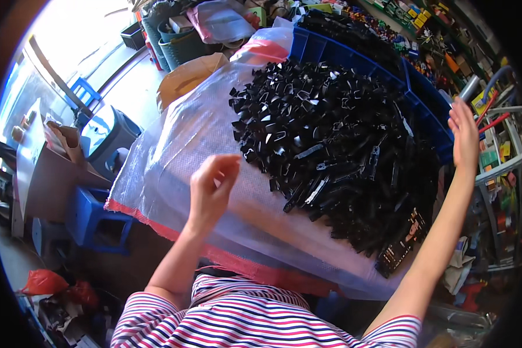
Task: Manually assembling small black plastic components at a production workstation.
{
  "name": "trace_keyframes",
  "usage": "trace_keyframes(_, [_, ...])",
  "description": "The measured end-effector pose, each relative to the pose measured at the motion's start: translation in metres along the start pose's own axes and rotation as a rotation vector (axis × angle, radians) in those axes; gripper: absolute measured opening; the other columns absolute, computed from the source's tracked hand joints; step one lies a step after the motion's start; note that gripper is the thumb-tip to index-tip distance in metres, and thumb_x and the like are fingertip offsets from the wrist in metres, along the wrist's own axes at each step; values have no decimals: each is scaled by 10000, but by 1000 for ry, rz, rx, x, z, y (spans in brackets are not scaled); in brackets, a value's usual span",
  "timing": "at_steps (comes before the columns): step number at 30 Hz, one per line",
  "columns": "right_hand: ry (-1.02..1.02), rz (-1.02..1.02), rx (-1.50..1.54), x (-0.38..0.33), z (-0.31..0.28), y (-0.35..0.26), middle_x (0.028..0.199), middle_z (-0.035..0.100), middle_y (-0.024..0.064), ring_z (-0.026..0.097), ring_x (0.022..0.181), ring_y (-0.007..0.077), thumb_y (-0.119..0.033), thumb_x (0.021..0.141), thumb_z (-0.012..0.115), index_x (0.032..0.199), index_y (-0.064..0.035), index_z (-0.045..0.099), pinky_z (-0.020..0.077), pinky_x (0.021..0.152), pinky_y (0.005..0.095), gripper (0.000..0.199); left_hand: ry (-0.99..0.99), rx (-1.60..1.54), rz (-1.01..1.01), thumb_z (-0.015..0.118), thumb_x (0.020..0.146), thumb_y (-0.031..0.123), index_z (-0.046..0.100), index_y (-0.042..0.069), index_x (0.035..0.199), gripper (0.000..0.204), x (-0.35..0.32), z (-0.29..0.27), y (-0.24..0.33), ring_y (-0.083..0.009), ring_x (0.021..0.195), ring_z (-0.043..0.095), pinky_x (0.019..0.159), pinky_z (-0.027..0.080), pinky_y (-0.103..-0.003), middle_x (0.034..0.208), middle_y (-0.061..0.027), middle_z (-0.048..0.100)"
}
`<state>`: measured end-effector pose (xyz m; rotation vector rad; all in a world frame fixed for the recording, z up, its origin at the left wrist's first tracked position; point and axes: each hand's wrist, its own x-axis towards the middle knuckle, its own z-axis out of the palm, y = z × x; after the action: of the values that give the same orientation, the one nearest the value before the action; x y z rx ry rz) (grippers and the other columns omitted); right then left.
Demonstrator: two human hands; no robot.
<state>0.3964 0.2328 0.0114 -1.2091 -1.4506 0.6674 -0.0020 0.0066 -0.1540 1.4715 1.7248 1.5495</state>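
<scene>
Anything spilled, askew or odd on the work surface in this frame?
Nothing stands out. The black plastic parts lie in one loose heap on the clear plastic sheet. The left hand hovers empty above the sheet; the right hand is raised beside the heap.

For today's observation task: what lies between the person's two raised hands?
In the head view, the heap of black clips on the clear plastic sheet lies between the left hand and right hand.

The one camera sat on the person's head and looked down, close over the clear plastic sheet [174, 151] and the pile of black parts [336, 151]. Its round, wide picture bent the edges.
</scene>
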Motion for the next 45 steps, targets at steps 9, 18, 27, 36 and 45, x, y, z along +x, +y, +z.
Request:
trace_keyframes(9, [-393,-482,-609,-238,117,-16,1125,542,104,508,956,265,15,690,631,1073,-61,599,415,841,374,392,-97,533,166,659,716,122,587,81,930,230,30,31,-15,-288,825,543,712,434,-389,816,-84,527])
trace_keyframes(18, [-347,-670,-700,-253,155,28,1073,562,99,538,849,243,-19,668,679,968,-48,602,432,755,361,311,-58,114,54,668,690,13,624,58,912,231,24,23,-23,-126,678,574,591,452,-259,854,-61,609])
trace_keyframes(27, [-213,-434,-318,-248,146,17,1046,578,148,595,886,270,13,811,568,959,10,577,493,759,312,148,-3,274,380,632,733,26,611,54,884,155,9,37,6,-250,726,563,618,456,-326,803,-84,598])
trace_keyframes(36, [-169,-206,-95,-277,123,6,1006,548,111,515,860,160,-19,756,656,824,-10,532,429,755,256,142,-20,283,142,655,726,73,581,74,813,114,-6,34,9,-217,631,550,545,434,-329,681,-58,550])
trace_keyframes(45, [-468,-260,-394,-301,134,13,906,567,137,577,823,289,-3,753,634,930,-16,557,474,692,342,194,-202,392,167,613,732,50,565,103,1012,289,-13,46,7,-255,742,558,636,454,-337,781,-81,526])
